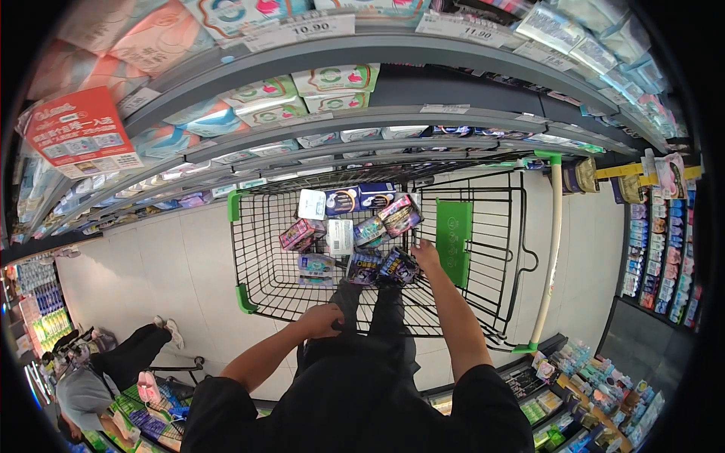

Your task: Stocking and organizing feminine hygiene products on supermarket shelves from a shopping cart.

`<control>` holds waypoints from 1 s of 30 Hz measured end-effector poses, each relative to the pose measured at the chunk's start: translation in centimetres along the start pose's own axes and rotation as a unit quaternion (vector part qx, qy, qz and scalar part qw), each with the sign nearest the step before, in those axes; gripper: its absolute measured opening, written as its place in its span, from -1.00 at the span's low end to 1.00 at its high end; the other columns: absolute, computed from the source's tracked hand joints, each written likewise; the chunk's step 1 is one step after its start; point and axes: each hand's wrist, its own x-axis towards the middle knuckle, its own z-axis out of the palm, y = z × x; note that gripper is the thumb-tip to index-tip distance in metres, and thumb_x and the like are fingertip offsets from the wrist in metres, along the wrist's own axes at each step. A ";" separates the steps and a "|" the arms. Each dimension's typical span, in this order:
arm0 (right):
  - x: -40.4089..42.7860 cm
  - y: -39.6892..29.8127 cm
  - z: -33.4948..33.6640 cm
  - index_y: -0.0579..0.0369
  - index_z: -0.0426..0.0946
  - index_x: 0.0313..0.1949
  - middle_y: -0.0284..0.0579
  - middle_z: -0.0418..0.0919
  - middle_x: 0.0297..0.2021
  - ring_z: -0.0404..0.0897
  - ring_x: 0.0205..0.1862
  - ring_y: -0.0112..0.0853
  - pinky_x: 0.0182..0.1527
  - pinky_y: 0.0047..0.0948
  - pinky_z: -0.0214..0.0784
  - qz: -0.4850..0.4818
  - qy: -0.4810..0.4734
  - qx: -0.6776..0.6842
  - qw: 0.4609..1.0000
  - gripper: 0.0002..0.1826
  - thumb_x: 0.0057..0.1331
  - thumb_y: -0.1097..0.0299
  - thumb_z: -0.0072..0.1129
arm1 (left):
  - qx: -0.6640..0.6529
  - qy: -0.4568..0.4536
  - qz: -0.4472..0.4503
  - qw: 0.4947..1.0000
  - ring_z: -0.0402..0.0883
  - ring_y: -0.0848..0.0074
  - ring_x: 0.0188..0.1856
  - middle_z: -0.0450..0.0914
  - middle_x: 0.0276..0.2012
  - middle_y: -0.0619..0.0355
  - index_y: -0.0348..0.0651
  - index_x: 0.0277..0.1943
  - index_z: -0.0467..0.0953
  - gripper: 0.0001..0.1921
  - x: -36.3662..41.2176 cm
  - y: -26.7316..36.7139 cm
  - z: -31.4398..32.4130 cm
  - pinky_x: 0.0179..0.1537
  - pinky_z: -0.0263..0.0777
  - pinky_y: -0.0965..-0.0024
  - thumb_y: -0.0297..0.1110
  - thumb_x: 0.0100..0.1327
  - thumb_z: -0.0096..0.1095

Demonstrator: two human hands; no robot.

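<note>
A black wire shopping cart (pixel 263 243) with green corners stands across in front of me. My right hand (pixel 427 256) reaches inside it, at the edge of a dark purple package (pixel 400 267); its fingertips are partly hidden, so a grip is unclear. Beside that package lies another dark purple package (pixel 363 267). My left hand (pixel 323 321) is curled near the cart's near rim, with nothing seen in it. Farther in are a pink-and-black pack (pixel 400 215), a teal pack (pixel 370 232), a pink box (pixel 302 234), a white pack (pixel 340 238) and dark blue packs (pixel 342 201).
Shelving (pixel 317 54) with packaged goods runs along the cart's far side. The cart's pale handle (pixel 552 255) and green seat panel (pixel 453 243) are at right. A person (pixel 85 396) stands at lower left by another cart (pixel 153 413). More displays (pixel 660 249) line the right.
</note>
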 end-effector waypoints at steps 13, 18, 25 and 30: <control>5.5 -2.3 2.7 0.17 0.43 0.01 -0.18 0.55 -0.30 0.55 -0.35 -0.37 -0.50 -0.38 0.41 0.201 -0.017 0.312 0.929 -0.60 0.19 0.31 0.22 | -0.024 0.420 -0.198 0.885 0.35 0.06 0.17 0.38 0.14 -0.15 -0.32 0.14 0.32 -0.31 9.6 -10.0 -5.8 0.17 0.32 0.14 -0.20 0.01 0.49; 4.7 10.7 5.4 0.12 0.28 0.23 -0.16 0.53 -0.14 0.52 -0.21 -0.43 -0.34 -0.42 0.41 -0.054 -0.010 0.117 0.992 -0.36 0.16 0.37 0.28 | 0.091 0.318 -0.296 0.896 0.40 0.13 0.16 0.43 0.07 -0.06 -0.16 0.14 0.31 -0.21 12.8 -14.6 -10.9 0.17 0.32 0.11 0.05 -0.08 0.51; 4.4 7.9 2.9 0.18 0.31 0.23 -0.18 0.58 -0.16 0.56 -0.22 -0.47 -0.30 -0.42 0.44 0.092 -0.046 0.137 0.985 -0.37 0.17 0.30 0.24 | -0.018 0.302 -0.300 0.905 0.56 0.17 -0.02 0.50 -0.03 0.00 -0.07 0.00 0.42 -0.37 11.7 -9.7 -11.3 0.06 0.41 0.18 0.01 -0.10 0.50; 4.2 0.0 3.7 0.12 0.36 0.20 -0.01 0.62 -0.19 0.61 -0.17 -0.20 -0.14 -0.23 0.46 -0.053 -0.095 0.005 0.994 -0.36 0.15 0.14 0.24 | -0.649 0.331 -0.076 0.681 0.53 0.41 0.00 0.54 -0.04 0.02 -0.44 0.17 0.32 -0.44 6.5 -5.1 -8.7 0.07 0.39 0.36 -0.36 0.15 0.31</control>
